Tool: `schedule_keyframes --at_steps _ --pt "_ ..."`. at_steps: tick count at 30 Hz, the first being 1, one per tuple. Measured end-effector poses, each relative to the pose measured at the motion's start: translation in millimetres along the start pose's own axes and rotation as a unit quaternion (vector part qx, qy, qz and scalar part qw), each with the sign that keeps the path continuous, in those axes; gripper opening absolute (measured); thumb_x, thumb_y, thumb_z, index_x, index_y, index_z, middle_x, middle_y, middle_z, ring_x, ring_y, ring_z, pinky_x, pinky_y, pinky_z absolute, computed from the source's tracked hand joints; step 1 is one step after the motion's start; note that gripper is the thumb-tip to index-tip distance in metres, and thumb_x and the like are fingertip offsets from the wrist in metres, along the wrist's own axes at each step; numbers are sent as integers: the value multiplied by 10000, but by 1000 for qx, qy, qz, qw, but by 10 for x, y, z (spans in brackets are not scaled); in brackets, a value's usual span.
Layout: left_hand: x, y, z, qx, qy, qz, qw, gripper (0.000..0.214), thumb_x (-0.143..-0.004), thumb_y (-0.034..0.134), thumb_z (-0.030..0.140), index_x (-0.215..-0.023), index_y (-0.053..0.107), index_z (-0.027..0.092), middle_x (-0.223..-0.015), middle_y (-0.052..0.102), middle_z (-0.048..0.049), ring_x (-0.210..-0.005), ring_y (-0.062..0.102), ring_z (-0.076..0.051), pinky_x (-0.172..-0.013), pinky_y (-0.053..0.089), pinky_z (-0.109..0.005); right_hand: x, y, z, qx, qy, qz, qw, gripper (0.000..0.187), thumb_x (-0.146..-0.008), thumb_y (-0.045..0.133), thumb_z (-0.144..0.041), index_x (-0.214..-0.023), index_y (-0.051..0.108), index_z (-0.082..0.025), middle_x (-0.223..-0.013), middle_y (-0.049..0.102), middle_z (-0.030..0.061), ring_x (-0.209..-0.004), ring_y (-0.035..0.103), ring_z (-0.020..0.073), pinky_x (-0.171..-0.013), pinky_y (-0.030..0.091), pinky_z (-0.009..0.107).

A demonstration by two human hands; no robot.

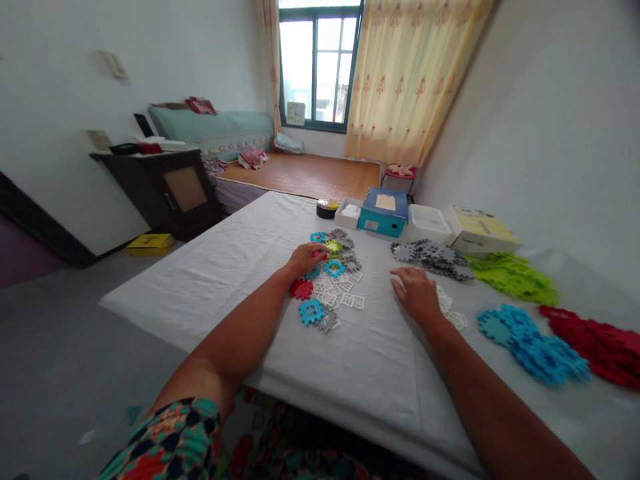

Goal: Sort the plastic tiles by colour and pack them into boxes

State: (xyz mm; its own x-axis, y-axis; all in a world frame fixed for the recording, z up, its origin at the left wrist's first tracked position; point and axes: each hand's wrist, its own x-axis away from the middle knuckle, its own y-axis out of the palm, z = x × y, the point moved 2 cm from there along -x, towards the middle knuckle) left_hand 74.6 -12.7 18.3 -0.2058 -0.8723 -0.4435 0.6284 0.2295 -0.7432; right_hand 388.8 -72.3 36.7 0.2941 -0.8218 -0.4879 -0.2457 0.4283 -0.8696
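Observation:
My left hand [305, 259] reaches over a mixed pile, its fingers stretched out across a red interlocking plastic tile, with the fingertips close to a lime tile [333, 247]. The thumb side is partly hidden. Around it lie blue notched tiles [311, 311], another red tile [301, 289], grey tiles [353, 264] and white grid pieces [354, 301]. My right hand [417, 290] hovers or rests over the white cloth with fingers apart, holding nothing visible. Just beyond it is a heap of grey tiles [433, 257], and white pieces [453, 310] lie beside its wrist.
Lime tiles [515, 277], blue tiles [535, 343] and red tiles [597, 343] form heaps on the right. Along the table's far edge stand black tape [327, 212], a small white box [349, 215], a blue box [384, 212], a clear tub [428, 223] and a yellow-white box [483, 230].

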Motion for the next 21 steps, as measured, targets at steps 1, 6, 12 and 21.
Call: schedule_keyframes --at_steps 1,6,12,21 --pt "1 1 -5 1 1 0 1000 250 -833 546 214 -995 737 228 -1018 736 -11 -948 668 -170 -922 489 -289 13 -13 -11 -15 -6 -4 1000 235 -919 521 -277 -1084 670 -202 -1095 662 102 -1023 555 255 -760 404 332" --pt "-9 33 -61 5 0 1 1000 241 -836 548 217 -988 735 227 -1016 737 -10 -957 666 -170 -933 490 -291 119 20 -407 -183 -150 -152 960 265 -894 587 -372 -1086 676 -212 -1056 664 73 -931 598 177 -822 460 288" --pt "-20 58 -119 2 10 -5 1000 229 -840 553 242 -981 734 245 -1039 732 -3 -987 660 -181 -950 487 -306 179 48 -666 -130 -185 -176 958 223 -923 544 -295 -1043 688 -175 -1013 669 96 -944 599 185 -840 438 289" --pt "-8 -6 -138 18 24 -13 999 251 -860 512 292 -982 720 222 -1029 731 -39 -990 662 -201 -942 492 -353 -6 -127 -23 -43 38 -30 998 214 -912 496 -196 -1033 672 -198 -1022 691 77 -971 592 214 -813 405 321"
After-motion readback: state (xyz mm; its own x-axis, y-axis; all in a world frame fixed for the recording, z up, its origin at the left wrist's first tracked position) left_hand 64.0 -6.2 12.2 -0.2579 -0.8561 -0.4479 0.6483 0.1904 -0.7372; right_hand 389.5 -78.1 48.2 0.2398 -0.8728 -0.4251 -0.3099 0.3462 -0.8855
